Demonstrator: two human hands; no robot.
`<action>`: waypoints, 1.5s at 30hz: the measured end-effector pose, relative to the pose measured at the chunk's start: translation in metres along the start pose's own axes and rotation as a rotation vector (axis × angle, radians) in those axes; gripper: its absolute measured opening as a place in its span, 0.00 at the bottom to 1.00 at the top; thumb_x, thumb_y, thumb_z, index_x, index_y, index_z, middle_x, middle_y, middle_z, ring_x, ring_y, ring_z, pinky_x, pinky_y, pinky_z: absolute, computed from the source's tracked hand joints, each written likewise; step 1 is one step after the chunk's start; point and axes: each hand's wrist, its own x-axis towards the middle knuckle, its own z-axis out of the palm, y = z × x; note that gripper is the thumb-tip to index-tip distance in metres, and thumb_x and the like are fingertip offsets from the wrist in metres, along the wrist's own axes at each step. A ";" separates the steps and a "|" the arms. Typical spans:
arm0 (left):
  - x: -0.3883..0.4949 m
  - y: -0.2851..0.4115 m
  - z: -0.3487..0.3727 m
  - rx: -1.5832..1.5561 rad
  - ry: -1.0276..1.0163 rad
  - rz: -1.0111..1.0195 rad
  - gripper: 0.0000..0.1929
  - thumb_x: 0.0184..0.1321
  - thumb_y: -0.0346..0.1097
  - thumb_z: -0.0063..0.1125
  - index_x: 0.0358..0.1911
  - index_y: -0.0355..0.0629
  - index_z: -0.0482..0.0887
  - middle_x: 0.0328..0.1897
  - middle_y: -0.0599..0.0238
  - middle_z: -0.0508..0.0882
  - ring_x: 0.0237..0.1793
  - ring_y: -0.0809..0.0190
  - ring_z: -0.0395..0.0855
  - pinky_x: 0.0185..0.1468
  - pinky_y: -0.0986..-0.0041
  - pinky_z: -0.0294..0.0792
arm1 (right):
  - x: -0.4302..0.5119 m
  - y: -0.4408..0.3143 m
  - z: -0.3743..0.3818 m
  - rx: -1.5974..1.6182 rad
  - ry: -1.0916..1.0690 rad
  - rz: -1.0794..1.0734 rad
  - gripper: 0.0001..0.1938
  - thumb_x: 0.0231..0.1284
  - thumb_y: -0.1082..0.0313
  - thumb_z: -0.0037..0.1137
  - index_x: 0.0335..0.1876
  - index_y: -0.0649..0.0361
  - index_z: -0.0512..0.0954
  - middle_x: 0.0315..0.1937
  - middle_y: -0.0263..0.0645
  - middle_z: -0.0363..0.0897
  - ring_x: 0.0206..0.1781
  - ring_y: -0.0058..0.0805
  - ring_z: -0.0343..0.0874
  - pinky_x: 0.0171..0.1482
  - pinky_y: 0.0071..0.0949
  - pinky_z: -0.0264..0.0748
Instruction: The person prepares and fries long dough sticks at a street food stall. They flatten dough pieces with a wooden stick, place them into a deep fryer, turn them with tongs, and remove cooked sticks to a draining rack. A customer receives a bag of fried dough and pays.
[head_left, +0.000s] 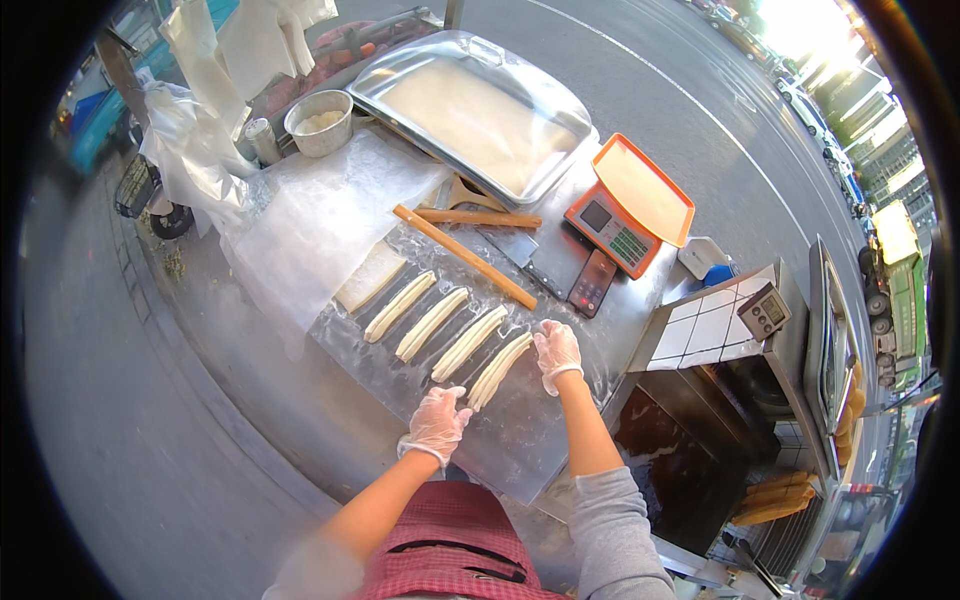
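Several pale raw dough strips lie side by side on a floured metal worktop (360, 367). My left hand (439, 424), in a clear plastic glove, is at the lower end of the nearest dough strip (500, 373). At that strip's upper end is my right hand (557, 351), gloved too, with its fingers bent together. Whether either hand grips the dough cannot be told. Beyond the strips lie two wooden rolling pins, the longer one (465, 257) slanting in front of the other (480, 218). Left of the strips, a flat dough piece (371, 276) lies partly under plastic sheeting (322, 217).
An orange scale (630, 240), a phone (592, 283) and a metal scraper (514, 244) sit behind the strips. A covered dough tray (480, 120) and metal bowl (319, 122) stand farther back. To the right are a vat of dark oil (645, 442) and fried dough sticks (776, 499).
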 end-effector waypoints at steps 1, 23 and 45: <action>0.010 0.009 0.007 0.033 -0.027 -0.049 0.19 0.59 0.39 0.69 0.54 0.48 0.83 0.48 0.56 0.82 0.49 0.48 0.82 0.53 0.57 0.76 | 0.017 0.006 0.006 0.097 -0.078 0.123 0.16 0.63 0.61 0.67 0.52 0.59 0.82 0.49 0.52 0.84 0.52 0.44 0.85 0.55 0.38 0.80; -0.003 -0.001 0.019 -0.872 0.102 -0.578 0.12 0.66 0.26 0.66 0.52 0.37 0.84 0.41 0.64 0.87 0.36 0.70 0.83 0.45 0.78 0.77 | -0.115 0.034 0.006 0.502 -0.153 0.307 0.14 0.60 0.65 0.70 0.49 0.63 0.86 0.36 0.42 0.88 0.31 0.23 0.87 0.39 0.27 0.83; 0.020 0.173 0.061 -0.325 -0.464 0.286 0.07 0.48 0.23 0.70 0.30 0.43 0.86 0.31 0.56 0.84 0.33 0.51 0.84 0.38 0.63 0.76 | -0.310 0.252 -0.212 0.684 0.519 0.781 0.13 0.55 0.76 0.73 0.30 0.63 0.74 0.26 0.38 0.80 0.24 0.20 0.76 0.26 0.23 0.75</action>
